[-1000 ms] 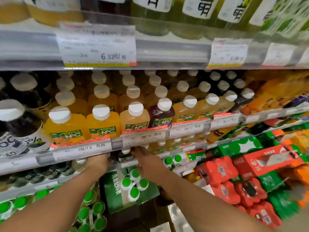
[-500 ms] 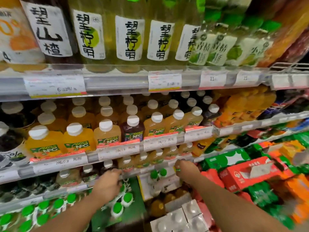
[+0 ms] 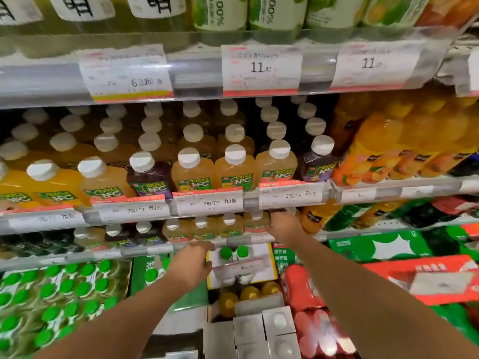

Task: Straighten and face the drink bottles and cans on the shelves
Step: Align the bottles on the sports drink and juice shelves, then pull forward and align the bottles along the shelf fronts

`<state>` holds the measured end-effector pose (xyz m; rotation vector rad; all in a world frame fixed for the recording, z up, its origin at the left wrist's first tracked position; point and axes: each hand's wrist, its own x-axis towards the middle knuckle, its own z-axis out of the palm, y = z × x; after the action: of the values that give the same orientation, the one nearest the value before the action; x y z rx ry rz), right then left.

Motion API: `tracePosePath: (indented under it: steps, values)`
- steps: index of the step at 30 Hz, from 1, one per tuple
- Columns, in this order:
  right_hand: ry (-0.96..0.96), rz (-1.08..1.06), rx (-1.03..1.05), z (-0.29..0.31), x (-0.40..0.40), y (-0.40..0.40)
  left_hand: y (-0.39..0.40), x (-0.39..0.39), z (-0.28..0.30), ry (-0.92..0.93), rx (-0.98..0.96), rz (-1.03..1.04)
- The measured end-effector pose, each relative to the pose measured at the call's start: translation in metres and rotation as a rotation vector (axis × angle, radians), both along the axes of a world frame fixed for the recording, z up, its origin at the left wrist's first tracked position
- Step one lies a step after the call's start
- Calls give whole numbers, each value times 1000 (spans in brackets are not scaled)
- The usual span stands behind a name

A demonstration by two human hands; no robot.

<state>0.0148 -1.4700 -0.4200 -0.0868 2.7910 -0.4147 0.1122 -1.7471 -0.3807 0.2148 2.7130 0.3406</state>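
Upper shelf: tall pale-green bottles (image 3: 274, 14) with white labels, bases only in view.

Middle shelf: rows of white-capped NFC juice bottles (image 3: 234, 167), mostly orange or pale yellow; two front bottles hold dark purple juice (image 3: 149, 174), the second at the row's right end. Front labels face out. To their right, larger orange drink bottles (image 3: 375, 149) lean leftward.

Lower shelf: smaller white-capped juice bottles (image 3: 202, 229), partly hidden by the price rail (image 3: 207, 203).

Below: shrink-wrapped packs of green-capped bottles (image 3: 64, 288); a white carton (image 3: 261, 268) showing two green caps; red multipacks (image 3: 305, 288).

My left hand (image 3: 193, 263) sits at the lower shelf's edge, beside the carton; grip I cannot tell. My right hand (image 3: 283, 225) reaches among the small bottles; its fingers are hidden, so grip unreadable.
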Motion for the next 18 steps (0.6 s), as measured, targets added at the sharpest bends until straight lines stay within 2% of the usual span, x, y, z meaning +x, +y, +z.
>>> tracePosePath:
  steps: [5, 10, 15, 18]
  values:
    - [-38, 67, -37, -3, -6, -5, 18, -3, -1, -21, -10, 19]
    - [-7, 39, -58, -20, -12, -13, 31, 23, -5, -67, -36, -1]
    - [-18, -23, -11, -27, -21, -24, 23, 42, -4, -50, -34, 34]
    - [-27, 54, -18, -31, -28, -24, 10, 47, -3, -29, -21, 81]
